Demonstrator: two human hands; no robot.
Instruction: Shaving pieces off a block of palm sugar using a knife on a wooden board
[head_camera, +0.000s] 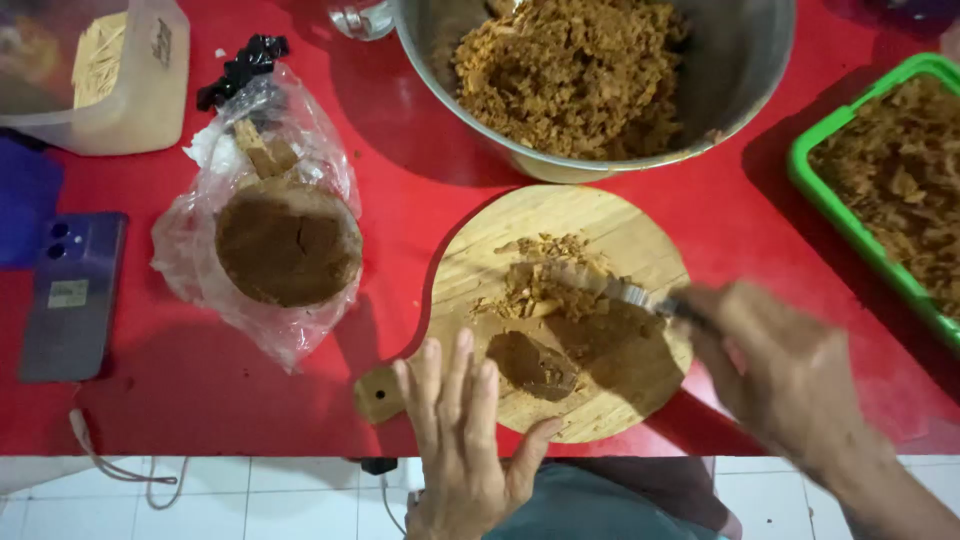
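A round wooden cutting board (620, 235) lies on the red table. On it sit a dark brown sugar chunk (532, 365) and a pile of brown shavings (540, 280). My right hand (785, 375) grips a knife (610, 288) whose blade lies across the shavings. My left hand (465, 440) rests flat at the board's near edge, fingers spread, fingertips close to the chunk.
A clear plastic bag with a round brown sugar block (285, 245) lies to the left. A metal bowl (740, 70) of shavings stands behind the board. A green tray (815, 185) of shavings is at right. A phone (75, 295) and plastic container (140, 100) are far left.
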